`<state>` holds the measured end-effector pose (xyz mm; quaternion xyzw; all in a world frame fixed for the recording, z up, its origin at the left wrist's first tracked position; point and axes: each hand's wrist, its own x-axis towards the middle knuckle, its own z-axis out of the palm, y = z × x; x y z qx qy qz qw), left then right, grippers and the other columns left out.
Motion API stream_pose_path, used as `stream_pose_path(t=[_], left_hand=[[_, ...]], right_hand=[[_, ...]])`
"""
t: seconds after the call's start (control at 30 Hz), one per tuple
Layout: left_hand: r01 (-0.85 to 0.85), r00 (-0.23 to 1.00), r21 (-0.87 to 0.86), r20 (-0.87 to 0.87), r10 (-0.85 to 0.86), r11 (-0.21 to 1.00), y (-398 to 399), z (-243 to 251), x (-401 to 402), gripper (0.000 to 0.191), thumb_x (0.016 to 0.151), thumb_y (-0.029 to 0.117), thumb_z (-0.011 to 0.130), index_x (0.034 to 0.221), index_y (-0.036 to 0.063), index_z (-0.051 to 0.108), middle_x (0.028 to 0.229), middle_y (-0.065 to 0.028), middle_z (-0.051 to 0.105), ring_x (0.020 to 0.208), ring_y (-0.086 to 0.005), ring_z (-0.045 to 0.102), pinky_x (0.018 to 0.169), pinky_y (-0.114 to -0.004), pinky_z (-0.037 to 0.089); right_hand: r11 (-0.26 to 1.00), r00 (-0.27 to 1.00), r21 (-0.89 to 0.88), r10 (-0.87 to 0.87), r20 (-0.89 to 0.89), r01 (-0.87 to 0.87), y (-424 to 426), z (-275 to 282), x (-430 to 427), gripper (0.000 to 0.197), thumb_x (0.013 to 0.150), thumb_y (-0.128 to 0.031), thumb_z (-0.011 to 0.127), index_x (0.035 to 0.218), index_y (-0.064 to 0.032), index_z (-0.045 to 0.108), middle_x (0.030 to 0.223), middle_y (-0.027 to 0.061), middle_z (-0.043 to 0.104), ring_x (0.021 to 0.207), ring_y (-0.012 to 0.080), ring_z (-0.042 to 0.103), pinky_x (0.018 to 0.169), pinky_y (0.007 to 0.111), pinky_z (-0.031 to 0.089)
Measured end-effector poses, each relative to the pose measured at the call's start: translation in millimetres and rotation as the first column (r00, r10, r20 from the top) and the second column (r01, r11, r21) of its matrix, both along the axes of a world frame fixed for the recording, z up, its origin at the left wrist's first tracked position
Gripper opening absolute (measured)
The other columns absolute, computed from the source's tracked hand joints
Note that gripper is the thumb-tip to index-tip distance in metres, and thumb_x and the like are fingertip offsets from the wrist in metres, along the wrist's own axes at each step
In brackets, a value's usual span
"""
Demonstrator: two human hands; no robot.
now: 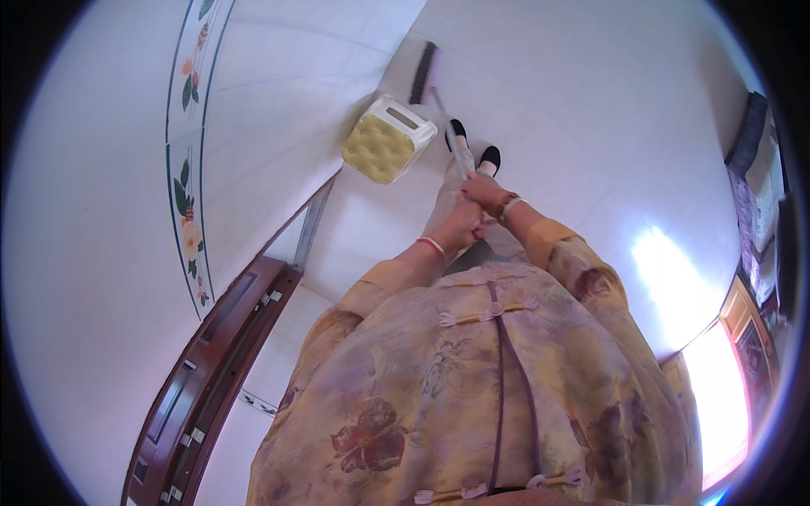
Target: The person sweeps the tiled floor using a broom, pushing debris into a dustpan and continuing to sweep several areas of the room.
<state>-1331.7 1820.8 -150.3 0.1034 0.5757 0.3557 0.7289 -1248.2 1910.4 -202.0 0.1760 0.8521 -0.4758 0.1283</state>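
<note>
Both my hands grip the pole of a broom. My right hand [487,193] is the farther one along the pole, and my left hand [465,224] is wrapped round it nearer my body. Which of the two is left or right follows from the sleeves: my left hand [465,224] comes in from the picture's left. The grey pole [450,129] runs away from my hands to a broom head [425,73] with dark bristles, on the floor beyond a white plastic stool [380,145] with a yellow padded seat.
A tiled wall [272,76] with a floral border rises on the left. Below it stands a dark red-brown door [209,373] with metal hinges. My black shoes [490,158] are on the pale floor [569,95]. Cushioned furniture [753,183] and a bright doorway [715,405] lie at the right.
</note>
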Motion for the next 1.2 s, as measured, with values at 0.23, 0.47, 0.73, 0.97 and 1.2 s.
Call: stream_pose_path(t=[0.23,0.47,0.73,0.97,1.2], left_hand=[[0.108,0.960,-0.472,0.279,0.032,0.875,69,39,55,0.016,0.081,0.005,0.035,0.091,0.0165,0.031,0.057,-0.0037,0.032,0.039,-0.0122,0.031,0.032,-0.026,0.022],[0.017,0.968,-0.362,0.238,0.075,0.932,98,84,27,0.015,0.086,0.012,0.036,0.100,0.0165,0.034,0.058,-0.0034,0.033,0.038,-0.0122,0.029,0.032,-0.026,0.026],[-0.030,0.998,-0.266,0.041,0.042,0.963,121,104,-2,0.041,0.086,0.013,0.033,0.125,0.0217,0.022,0.057,-0.0030,0.037,0.037,-0.0113,0.035,0.034,-0.028,0.033],[-0.031,0.993,-0.340,0.094,0.067,0.940,170,41,13,0.019,0.085,0.011,0.032,0.101,0.0195,0.036,0.059,-0.0023,0.038,0.042,-0.0108,0.035,0.036,-0.024,0.029],[0.154,0.988,-0.291,0.056,-0.144,0.944,202,80,48,0.036,0.083,0.009,0.030,0.117,0.0203,0.030,0.057,-0.0037,0.037,0.039,-0.0125,0.033,0.032,-0.026,0.025]], right_hand=[[-0.135,0.352,-0.531,-0.610,0.710,0.837,24,48,61,0.015,0.072,-0.013,0.053,0.083,-0.0036,0.056,0.069,0.0113,0.051,0.066,0.0253,0.051,0.058,0.034,0.043],[-0.013,0.262,-0.415,-0.758,0.598,0.910,61,87,38,0.023,0.075,-0.018,0.052,0.086,0.0005,0.045,0.072,0.0083,0.049,0.063,0.0152,0.048,0.052,0.029,0.042],[0.611,0.642,-0.376,-0.765,-0.054,0.696,42,-53,-8,0.015,0.070,-0.015,0.055,0.081,-0.0044,0.053,0.074,0.0116,0.056,0.069,0.0256,0.054,0.058,0.034,0.045],[0.944,0.926,0.117,-0.270,-0.264,0.309,133,-2,11,0.009,0.066,-0.016,0.058,0.070,-0.0083,0.059,0.075,0.0139,0.058,0.075,0.0323,0.056,0.065,0.038,0.046],[0.778,0.787,0.124,-0.603,-0.129,0.616,138,32,54,0.009,0.066,-0.016,0.059,0.069,-0.0074,0.058,0.073,0.0154,0.057,0.073,0.0321,0.056,0.064,0.037,0.046]])
